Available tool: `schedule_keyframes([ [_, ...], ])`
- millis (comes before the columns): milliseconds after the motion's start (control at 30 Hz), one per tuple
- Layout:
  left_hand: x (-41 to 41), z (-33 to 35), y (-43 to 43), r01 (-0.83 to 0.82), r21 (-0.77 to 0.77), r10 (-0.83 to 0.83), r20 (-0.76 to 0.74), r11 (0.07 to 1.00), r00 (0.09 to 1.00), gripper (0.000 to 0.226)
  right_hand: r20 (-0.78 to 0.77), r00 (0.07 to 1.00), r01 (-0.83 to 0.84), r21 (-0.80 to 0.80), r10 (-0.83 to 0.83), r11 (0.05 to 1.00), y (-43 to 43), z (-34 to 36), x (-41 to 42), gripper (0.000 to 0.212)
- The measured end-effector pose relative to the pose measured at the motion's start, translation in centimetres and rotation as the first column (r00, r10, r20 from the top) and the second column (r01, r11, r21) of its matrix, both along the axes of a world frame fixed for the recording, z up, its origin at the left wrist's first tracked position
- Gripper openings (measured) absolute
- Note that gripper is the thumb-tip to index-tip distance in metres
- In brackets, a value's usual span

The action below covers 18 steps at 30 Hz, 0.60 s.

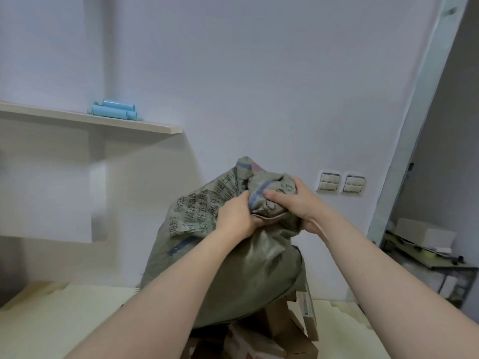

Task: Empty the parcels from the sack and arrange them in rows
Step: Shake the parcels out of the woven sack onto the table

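A grey-green woven sack (233, 268) with black printed characters hangs upside down in front of me, its bunched bottom end uppermost. My left hand (237, 216) grips the bunched fabric from the left. My right hand (298, 200) grips the same bunch from the right, thumb across it. Below the sack's open mouth several cardboard parcels (261, 340) lie in a heap on the pale yellow foam mat (64, 320). One flat box (308, 309) leans upright at the heap's right side. What is still inside the sack is hidden.
A wooden shelf (129, 123) on the left wall carries light blue rolls (114, 111). Two wall switches (340, 182) sit to the right of the sack. A doorway at right opens on a low table (427, 255) with a box and clutter.
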<state>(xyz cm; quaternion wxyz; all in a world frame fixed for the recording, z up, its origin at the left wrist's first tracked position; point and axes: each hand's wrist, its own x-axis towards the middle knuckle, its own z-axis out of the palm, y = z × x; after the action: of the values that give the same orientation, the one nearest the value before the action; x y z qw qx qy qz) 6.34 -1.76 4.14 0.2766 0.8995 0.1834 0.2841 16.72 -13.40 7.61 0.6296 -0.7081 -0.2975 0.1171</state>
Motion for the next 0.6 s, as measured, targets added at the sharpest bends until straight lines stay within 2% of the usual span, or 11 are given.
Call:
schedule_keyframes([
  [100, 0.6, -0.1, -0.4, 0.071, 0.004, -0.070, -0.060, 0.997, 0.996, 0.097, -0.054, 0.997, 0.062, 0.021, -0.061, 0.998, -0.9, -1.8, 1.4, 0.083],
  [200, 0.1, 0.1, -0.1, 0.135, 0.040, -0.129, -0.129, 0.990, 0.983, 0.131, -0.018, 0.979, 0.205, 0.042, -0.205, 0.978, -1.1, -3.2, 1.6, 0.058],
  [267, -0.5, -0.3, 0.5, 0.130, 0.191, -0.073, -0.280, 0.973, 0.957, 0.144, -0.018, 0.963, 0.269, 0.046, -0.269, 0.962, -1.0, -4.1, 1.6, 0.055],
  [333, -1.4, -0.8, 1.3, 0.147, 0.325, 0.014, -0.446, 0.934, 0.895, 0.151, 0.024, 0.949, 0.314, 0.029, -0.315, 0.949, -0.8, -4.8, 1.4, 0.052],
  [400, -2.2, -1.5, 2.2, 0.148, 0.398, 0.092, -0.525, 0.905, 0.846, 0.156, 0.062, 0.943, 0.327, 0.016, -0.327, 0.945, -0.5, -5.0, 1.0, 0.046],
  [500, -3.4, -1.9, 3.3, 0.020, 0.457, 0.233, -0.491, 0.889, 0.839, 0.160, 0.143, 0.929, 0.347, -0.016, -0.342, 0.938, -0.1, -5.2, 0.6, 0.041],
  [600, -4.4, -2.0, 4.6, -0.235, 0.341, 0.371, -0.418, 0.910, 0.829, 0.150, 0.238, 0.915, 0.347, -0.058, -0.325, 0.936, -0.2, -5.5, 0.0, 0.037],
])
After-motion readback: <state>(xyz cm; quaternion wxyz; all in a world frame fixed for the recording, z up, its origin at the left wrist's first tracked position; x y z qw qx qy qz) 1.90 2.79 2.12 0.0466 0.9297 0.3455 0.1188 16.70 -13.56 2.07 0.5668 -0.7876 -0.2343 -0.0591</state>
